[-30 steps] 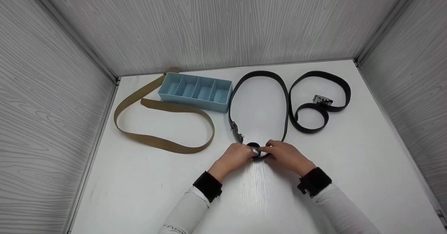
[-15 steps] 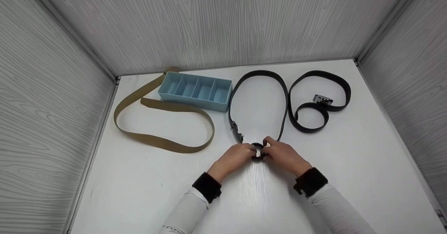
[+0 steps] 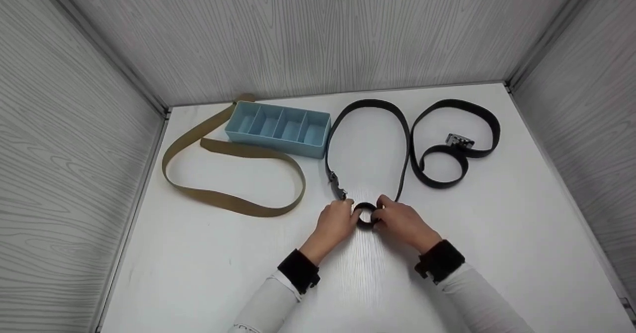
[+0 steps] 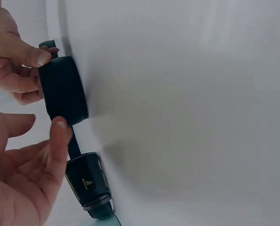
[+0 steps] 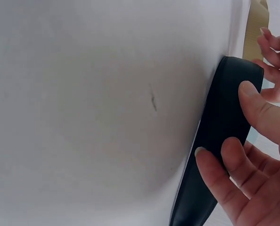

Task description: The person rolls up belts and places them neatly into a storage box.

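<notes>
A black belt (image 3: pixel 373 104) lies in a long loop at the middle of the white table, its near end wound into a small roll (image 3: pixel 366 226) between both hands. My right hand (image 3: pixel 403 223) pinches the roll's right side; in the right wrist view its thumb and fingers lie on the dark strap (image 5: pixel 225 103). At the roll's left is my left hand (image 3: pixel 334 222). The left wrist view shows its thumb and fingers spread apart, one fingertip right at the edge of the roll (image 4: pixel 64 89). Beyond that hand sits the belt's buckle (image 3: pixel 337 187).
A pale blue tray (image 3: pixel 278 146) with several compartments stands at the back. A tan strap (image 3: pixel 228 205) curves around the left side, partly behind the tray. To the right, a second black belt (image 3: pixel 492 124) with a metal buckle (image 3: pixel 459 141) is partly coiled. Grey wood-patterned panels enclose the table.
The right hand has shifted slightly left and gripped the roll's side. My left hand's fingers have come out of the roll and loosened beside it; the roll now shows as a rounder ring.
</notes>
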### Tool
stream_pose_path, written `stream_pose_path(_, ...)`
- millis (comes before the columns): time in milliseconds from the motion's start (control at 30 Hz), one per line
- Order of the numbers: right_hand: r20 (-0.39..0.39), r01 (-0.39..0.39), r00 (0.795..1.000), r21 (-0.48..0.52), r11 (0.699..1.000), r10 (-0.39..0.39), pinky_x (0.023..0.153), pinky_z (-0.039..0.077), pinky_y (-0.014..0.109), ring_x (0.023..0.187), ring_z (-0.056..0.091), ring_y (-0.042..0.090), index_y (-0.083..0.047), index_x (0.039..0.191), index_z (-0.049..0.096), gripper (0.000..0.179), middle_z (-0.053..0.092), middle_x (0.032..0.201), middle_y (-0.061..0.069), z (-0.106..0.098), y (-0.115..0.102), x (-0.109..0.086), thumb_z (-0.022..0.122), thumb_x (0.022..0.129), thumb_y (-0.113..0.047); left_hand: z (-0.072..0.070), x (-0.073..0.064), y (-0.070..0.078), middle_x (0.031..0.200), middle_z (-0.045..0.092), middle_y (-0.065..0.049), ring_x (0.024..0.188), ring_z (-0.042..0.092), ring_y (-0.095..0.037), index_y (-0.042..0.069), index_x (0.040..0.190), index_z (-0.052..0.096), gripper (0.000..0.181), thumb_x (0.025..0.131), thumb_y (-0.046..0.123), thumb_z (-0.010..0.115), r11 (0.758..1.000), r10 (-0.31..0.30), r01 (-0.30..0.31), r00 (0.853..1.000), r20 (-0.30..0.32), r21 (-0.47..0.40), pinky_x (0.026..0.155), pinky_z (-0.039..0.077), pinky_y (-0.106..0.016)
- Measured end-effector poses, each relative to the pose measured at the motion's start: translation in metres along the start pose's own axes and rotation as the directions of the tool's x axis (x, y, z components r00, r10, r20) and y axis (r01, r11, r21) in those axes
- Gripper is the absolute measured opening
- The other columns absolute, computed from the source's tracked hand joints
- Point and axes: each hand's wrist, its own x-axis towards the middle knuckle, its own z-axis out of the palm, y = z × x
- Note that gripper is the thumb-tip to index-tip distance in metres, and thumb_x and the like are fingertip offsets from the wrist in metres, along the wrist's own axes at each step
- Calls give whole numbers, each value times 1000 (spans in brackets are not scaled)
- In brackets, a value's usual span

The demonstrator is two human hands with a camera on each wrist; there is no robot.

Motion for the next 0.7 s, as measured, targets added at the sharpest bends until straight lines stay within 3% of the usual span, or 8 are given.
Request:
stream_pose_path(167,2,34,999,30,999,-34,54,44,32,61,49,17,-14,86,73,12,52,90,3,1,-4,-1,81,77,-14,4,6,5,66,64,-8,60,64,-27,9,66,61,22,84,18,71,997,-80,80,996,51,-8,51,46,-41)
stream_pose_path(267,10,59,998,62,996,-59,57,44,30,64,50,15,-15,88,73,11,52,90,3,1,-3,-3,80,79,-12,5,9,7,65,65,-8,60,65,-27,10,62,59,21,79,11,72,997,-70,69,996,60,23,51,47,-40)
stream_pose_path(467,-16,85,996,-6,996,-85,56,46,30,64,54,15,-18,91,74,15,54,107,5,-4,4,-10,76,81,-7,5,17,9,71,68,-10,64,66,-29,9,64,63,14,74,4,72,991,27,-40,994,102,131,56,51,-41)
stream_pose_path(567,-40,155,987,-59,986,-157,57,48,31,68,60,16,-19,93,77,17,58,119,4,-4,7,-12,76,80,-7,4,22,8,75,69,-8,67,66,-26,10,68,67,10,75,5,72,979,67,-94,986,152,180,58,51,-41)
stream_pose_path(700,-59,278,957,-98,955,-285,60,49,29,76,63,12,-15,91,77,18,67,104,-3,-1,7,-11,74,79,-3,4,27,5,78,68,-2,71,66,-23,14,73,72,9,79,8,70,964,128,-171,969,209,203,61,52,-38)
